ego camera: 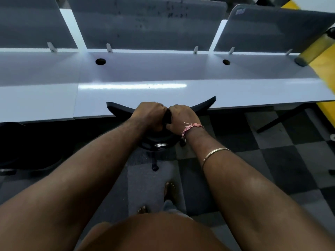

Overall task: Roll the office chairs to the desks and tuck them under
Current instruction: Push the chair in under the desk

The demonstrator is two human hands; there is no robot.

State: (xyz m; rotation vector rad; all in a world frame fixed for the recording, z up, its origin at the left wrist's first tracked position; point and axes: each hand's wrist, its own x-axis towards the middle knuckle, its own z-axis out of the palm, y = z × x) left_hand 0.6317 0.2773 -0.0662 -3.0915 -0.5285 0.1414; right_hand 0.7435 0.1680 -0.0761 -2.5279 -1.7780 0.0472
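A black office chair [117,108] stands at the front edge of the white desk [145,73], its curved backrest top overlapping the desk edge in the head view. Its seat is hidden below the backrest; part of its base and one caster [155,167] show on the floor. My left hand [148,113] and my right hand [181,115] sit side by side at the middle of the backrest top, fingers curled over it and gripping it.
Grey divider panels [145,24] rise behind the desk, which has two cable holes [100,61]. Another dark chair [21,151] sits tucked at the left. A desk leg [282,120] slants at right. Checkered carpet [272,160] covers the floor; my feet are below.
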